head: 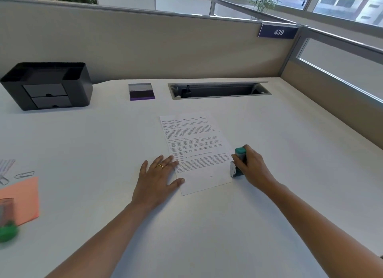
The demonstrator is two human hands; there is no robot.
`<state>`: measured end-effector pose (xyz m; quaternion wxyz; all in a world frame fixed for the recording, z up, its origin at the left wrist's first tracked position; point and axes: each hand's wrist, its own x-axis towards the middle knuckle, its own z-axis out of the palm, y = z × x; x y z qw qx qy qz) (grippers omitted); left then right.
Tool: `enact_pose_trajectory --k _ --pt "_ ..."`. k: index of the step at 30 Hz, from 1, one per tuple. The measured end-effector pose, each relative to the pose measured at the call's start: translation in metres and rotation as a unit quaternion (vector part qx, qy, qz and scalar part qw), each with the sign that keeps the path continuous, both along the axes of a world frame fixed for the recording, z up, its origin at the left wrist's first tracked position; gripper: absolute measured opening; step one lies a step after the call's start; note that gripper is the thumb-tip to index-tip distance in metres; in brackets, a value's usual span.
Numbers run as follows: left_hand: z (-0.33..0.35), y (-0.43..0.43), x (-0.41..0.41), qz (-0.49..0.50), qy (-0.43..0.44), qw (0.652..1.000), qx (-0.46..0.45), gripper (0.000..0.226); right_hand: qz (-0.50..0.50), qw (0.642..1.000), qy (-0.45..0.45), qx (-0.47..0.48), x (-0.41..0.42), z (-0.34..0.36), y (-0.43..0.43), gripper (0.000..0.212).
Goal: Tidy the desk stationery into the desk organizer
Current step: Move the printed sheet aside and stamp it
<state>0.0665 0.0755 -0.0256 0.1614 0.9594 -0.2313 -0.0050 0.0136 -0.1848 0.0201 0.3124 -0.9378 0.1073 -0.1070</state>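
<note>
**Fingers flat on the left, fingers wrapped round the stamp on the right: tidy-up barely under way**

Fingers [160,162] of the left hand [157,178] lie straight and spread, tips pressing the near-left edge of the sheet of paper [194,145] and holding nothing. Over on the right hand [253,166] the fingers are curled tight round the stamp [240,153], which stands upright at about four o'clock of the sheet, touching its right edge.

So where is the job? Early, I'd judge. The organizer [47,87] sits far off at ten o'clock on the desk [207,226], both drawers closed and nothing poking above its rim. Whether anything lies inside, I cannot tell. Everything I can see is out on the desk and has that trip ahead of it.

Now the count, sweeping left to right:

- **Eight o'clock:** one green-based object [7,230], too blurred to name.
- **Nine o'clock:** one pad of pink notes [24,197] and two paper clips [23,174], with something striped beside them that I can't make out.
- **Ten o'clock:** one organizer, two drawers.
- **Twelve o'clock:** one ink pad [142,91], well apart from the organizer.
- **Centre:** one sheet.
- **Right of it:** one stamp, in the grip.

My read is that the stamp goes first, with a long carry across to ten o'clock.
</note>
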Motion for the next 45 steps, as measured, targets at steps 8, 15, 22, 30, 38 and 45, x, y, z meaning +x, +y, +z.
enact_pose_trajectory --k 8,15,22,30,38,45 --pt "-0.002 0.000 0.000 -0.001 -0.003 1.000 -0.023 0.119 -0.052 0.991 -0.115 0.044 -0.023 -0.021 0.007 0.022" --pt "-0.002 0.001 0.000 -0.009 -0.004 1.000 -0.009 0.100 -0.031 0.997 -0.072 0.019 -0.008 -0.014 0.003 0.023" --pt "-0.004 0.000 0.002 -0.006 -0.008 1.000 0.002 0.106 -0.057 0.990 -0.115 0.051 -0.025 -0.023 0.008 0.022" --pt "-0.003 0.002 0.001 -0.012 0.000 1.000 0.004 0.103 -0.030 0.997 -0.065 0.017 -0.013 -0.010 0.005 0.024" --pt "-0.003 0.002 0.000 -0.012 0.006 1.000 -0.006 0.093 -0.069 0.996 -0.034 0.037 -0.008 0.008 0.004 0.023" --pt "-0.002 0.001 0.000 -0.015 0.010 1.000 -0.005 0.094 -0.111 0.979 -0.141 0.097 -0.010 0.050 -0.001 0.022"
